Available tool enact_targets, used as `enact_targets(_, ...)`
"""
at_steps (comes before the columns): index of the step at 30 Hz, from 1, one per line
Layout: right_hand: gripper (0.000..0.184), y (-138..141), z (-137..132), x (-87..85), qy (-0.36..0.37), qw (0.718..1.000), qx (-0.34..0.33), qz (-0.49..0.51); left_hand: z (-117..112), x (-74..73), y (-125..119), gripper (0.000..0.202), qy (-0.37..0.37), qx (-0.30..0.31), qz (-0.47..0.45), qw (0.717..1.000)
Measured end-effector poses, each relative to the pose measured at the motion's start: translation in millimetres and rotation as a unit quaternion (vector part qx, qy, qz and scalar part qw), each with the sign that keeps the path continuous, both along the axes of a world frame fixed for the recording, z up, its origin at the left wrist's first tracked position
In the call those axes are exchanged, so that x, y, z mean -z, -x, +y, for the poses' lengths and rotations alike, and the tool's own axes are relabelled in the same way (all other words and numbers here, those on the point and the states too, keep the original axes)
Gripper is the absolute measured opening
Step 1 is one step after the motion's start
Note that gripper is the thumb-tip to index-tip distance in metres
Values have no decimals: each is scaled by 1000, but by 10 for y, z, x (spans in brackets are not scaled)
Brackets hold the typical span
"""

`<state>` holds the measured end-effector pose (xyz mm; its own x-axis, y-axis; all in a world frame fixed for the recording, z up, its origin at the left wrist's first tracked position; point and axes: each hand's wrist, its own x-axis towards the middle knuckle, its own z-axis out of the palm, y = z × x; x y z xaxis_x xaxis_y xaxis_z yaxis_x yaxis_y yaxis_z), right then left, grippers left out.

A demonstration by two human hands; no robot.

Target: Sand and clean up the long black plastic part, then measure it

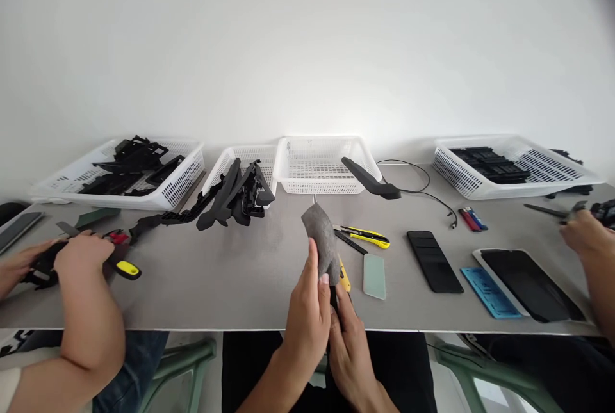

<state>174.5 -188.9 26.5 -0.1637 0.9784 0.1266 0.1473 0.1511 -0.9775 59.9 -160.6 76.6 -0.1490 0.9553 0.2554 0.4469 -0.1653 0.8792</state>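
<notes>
Both my hands are close together at the front edge of the table, around a long molded part [323, 243] with a broad, dull grey end pointing up and away from me. My left hand [307, 310] grips the lower edge of that grey end, thumb pressed on its face. Lower down, my right hand [350, 342] is wrapped around the narrow black lower section. The part's lower end is partly hidden by my fingers. Just beyond the hands lie a yellow-and-black utility knife [369, 235], another yellow tool [344, 274] partly covered, and a pale green flat pad [374, 276].
White baskets [327, 186] line the wall; the left one [177, 186] and right one [473, 187] hold black parts. A black part [369, 179] leans over a basket rim. A phone [435, 262], lighters [471, 219] and a tablet [533, 285] lie right. Co-workers' hands [84, 256] work on both sides.
</notes>
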Motion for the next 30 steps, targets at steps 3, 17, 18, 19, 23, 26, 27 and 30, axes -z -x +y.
enact_targets(3, 55, -46, 2, -25, -22, 999, 0, -24, -77, -57, -48, 56, 28, -36, -58, 997)
enact_targets(17, 54, -191, -114, -102, 163, 973, -29, 161, 97, -156, -15, 53, 127, -49, -275, 952)
enact_targets(18, 55, -203, -74, -136, 177, 966, -8, 188, 54, -130, -26, 53, 126, -45, -270, 954)
enact_targets(19, 57, -216, -32, -174, 186, 960, 8, 208, 10, -106, -36, 53, 118, -53, -259, 957)
enact_targets(23, 62, -279, 113, -260, 209, 959, 29, 190, -123, -1, -80, 44, 27, -20, -127, 991)
enact_targets(26, 62, -333, 169, -199, 213, 968, 72, 109, -183, 116, -147, 55, -61, 73, 38, 995)
enact_targets(27, 60, -348, 187, -169, 208, 969, 100, 90, -204, 154, -171, 62, -79, 91, 84, 989)
enact_targets(30, 52, -373, 275, -120, 191, 964, 163, 88, -297, 226, -223, 75, -102, 127, 178, 970)
